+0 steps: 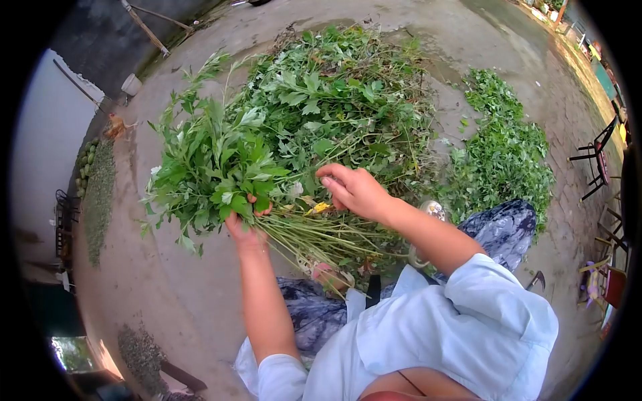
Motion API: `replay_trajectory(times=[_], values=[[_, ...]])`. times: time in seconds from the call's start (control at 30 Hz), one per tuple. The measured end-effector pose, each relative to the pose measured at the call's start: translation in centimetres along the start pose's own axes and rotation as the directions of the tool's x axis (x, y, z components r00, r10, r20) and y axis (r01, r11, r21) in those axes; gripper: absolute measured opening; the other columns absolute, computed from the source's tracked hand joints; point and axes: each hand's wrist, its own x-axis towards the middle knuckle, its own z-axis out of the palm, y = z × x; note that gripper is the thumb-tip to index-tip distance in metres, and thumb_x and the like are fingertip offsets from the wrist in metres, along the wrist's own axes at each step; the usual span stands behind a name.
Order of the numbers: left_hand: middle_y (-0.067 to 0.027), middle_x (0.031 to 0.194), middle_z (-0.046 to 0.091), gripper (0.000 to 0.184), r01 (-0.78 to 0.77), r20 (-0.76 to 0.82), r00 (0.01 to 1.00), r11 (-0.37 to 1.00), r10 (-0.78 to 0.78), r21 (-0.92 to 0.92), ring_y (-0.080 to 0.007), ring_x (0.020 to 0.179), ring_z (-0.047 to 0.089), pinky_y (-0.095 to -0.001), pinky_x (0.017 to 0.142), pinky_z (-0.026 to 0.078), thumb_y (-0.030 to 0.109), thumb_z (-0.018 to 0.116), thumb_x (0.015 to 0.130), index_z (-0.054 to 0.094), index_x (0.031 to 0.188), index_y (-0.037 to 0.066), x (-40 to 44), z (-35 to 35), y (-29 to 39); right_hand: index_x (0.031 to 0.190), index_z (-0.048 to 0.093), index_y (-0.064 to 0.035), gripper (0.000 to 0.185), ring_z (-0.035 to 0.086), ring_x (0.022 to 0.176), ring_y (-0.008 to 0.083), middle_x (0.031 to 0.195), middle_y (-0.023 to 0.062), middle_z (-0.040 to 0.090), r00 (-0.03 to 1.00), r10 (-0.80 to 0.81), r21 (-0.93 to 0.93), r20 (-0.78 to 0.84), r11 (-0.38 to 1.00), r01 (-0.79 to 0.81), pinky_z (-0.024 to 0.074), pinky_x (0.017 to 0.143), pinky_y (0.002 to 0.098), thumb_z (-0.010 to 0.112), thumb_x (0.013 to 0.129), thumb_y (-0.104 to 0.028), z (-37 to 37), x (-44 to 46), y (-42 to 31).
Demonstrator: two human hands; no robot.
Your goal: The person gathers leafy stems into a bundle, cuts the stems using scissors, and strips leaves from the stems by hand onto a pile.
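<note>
My left hand point(246, 224) is wrapped round a bunch of leafy green stems point(221, 160), leaves fanning out to the upper left and bare stalks running right toward my lap. Over those stalks, to the right, is my right hand point(344, 187), its fingers curled together; whatever they pinch is too small to make out. A yellow leaf point(319, 208) lies just below it among the stalks. Behind both hands rises a large heap of cut leafy plants point(348, 100) on the concrete ground.
A second pile of loose green leaves point(501, 147) lies at the right. Chairs point(597, 157) stand along the far right. At the left are a white bucket point(132, 84), a chicken point(117, 127) and a strip of drying plant matter point(100, 194). A curved blade point(537, 279) is near my right side.
</note>
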Motion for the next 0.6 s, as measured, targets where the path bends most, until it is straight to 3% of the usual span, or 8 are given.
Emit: replay_trajectory(times=[0.17,0.23,0.27,0.3,0.37,0.4,0.57,0.6], values=[[-0.0044,0.068,0.049,0.026,-0.010,-0.136,0.991,1.000,0.008,-0.014,-0.0130,0.049,0.039,-0.0285,0.050,0.033,0.029,0.045,0.079,0.050,0.073,0.005,-0.5,0.7,0.2,0.124,0.035,-0.0098,0.042,0.057,0.050,0.0257,0.052,0.0100,0.055,0.962,0.184,0.109,0.200,0.972,-0.209,0.0448,0.052,0.0335,0.049,0.085,-0.016,1.4,0.0,-1.3],[-0.0049,0.069,0.049,0.023,-0.005,-0.125,0.992,1.000,0.004,-0.008,-0.0124,0.048,0.037,-0.0273,0.049,0.031,0.026,0.044,0.078,0.049,0.072,0.004,-0.6,0.6,0.2,0.126,0.033,-0.0105,0.047,0.057,0.051,0.0280,0.058,0.0121,0.057,0.998,-0.048,-0.243,0.042,0.968,0.057,0.0442,0.049,0.0352,0.052,0.083,-0.013,2.4,0.5,-1.3],[-0.0053,0.069,0.049,0.024,0.010,-0.120,0.993,1.000,-0.008,0.013,-0.0134,0.049,0.039,-0.0274,0.047,0.032,0.028,0.044,0.078,0.050,0.074,0.004,-0.7,0.3,0.1,0.121,0.040,-0.0099,0.049,0.058,0.069,0.0259,0.076,0.0121,0.058,0.996,-0.091,-0.377,0.007,0.922,0.087,0.0450,0.058,0.0332,0.057,0.075,-0.011,2.8,0.6,-1.4],[-0.0057,0.069,0.050,0.026,0.028,-0.114,0.993,0.999,-0.025,0.031,-0.0144,0.049,0.041,-0.0276,0.044,0.033,0.029,0.044,0.078,0.051,0.075,0.004,-0.7,0.0,-0.1,0.121,0.040,-0.0099,0.049,0.058,0.069,0.0259,0.076,0.0121,0.058,0.996,-0.087,-0.377,0.003,0.922,0.082,0.0450,0.058,0.0332,0.057,0.075,-0.011,3.1,1.0,-1.7],[-0.0062,0.069,0.051,0.028,0.039,-0.214,0.977,0.995,-0.019,0.092,-0.0157,0.050,0.044,-0.0276,0.042,0.033,0.031,0.044,0.078,0.051,0.077,0.004,-0.5,-1.3,-0.6,0.112,0.048,-0.0084,0.046,0.051,0.089,0.0231,0.091,0.0092,0.053,0.890,-0.455,-0.663,-0.043,0.679,0.315,0.0421,0.075,0.0336,0.059,0.067,-0.011,3.5,2.0,-2.2],[-0.0067,0.069,0.052,0.031,0.051,-0.317,0.948,0.986,0.001,0.156,-0.0170,0.050,0.046,-0.0275,0.039,0.034,0.033,0.044,0.078,0.052,0.078,0.003,-0.5,-1.7,-0.8,0.104,0.052,-0.0072,0.040,0.044,0.096,0.0223,0.093,0.0059,0.048,0.853,-0.521,-0.622,-0.042,0.681,0.385,0.0332,0.090,0.0370,0.057,0.065,-0.013,3.7,2.3,-2.7],[-0.0066,0.067,0.051,0.034,0.053,-0.307,0.950,0.998,-0.056,-0.017,-0.0164,0.047,0.045,-0.0255,0.039,0.032,0.037,0.044,0.078,0.051,0.075,0.003,-1.0,0.1,-0.2,0.100,0.049,-0.0054,0.032,0.048,0.090,0.0239,0.084,0.0098,0.050,0.746,-0.666,-0.706,0.005,0.526,0.474,0.0294,0.097,0.0436,0.053,0.069,-0.015,6.1,4.5,0.4],[-0.0058,0.066,0.050,0.033,0.073,-0.162,0.984,0.997,-0.079,-0.041,-0.0149,0.045,0.043,-0.0248,0.040,0.030,0.036,0.044,0.078,0.050,0.074,0.004,-1.2,0.1,0.0,0.094,0.048,-0.0053,0.025,0.049,0.088,0.0230,0.081,0.0086,0.050,0.762,-0.643,-0.723,0.076,0.491,0.486,0.0303,0.097,0.0442,0.052,0.070,-0.014,5.7,4.7,1.2]])
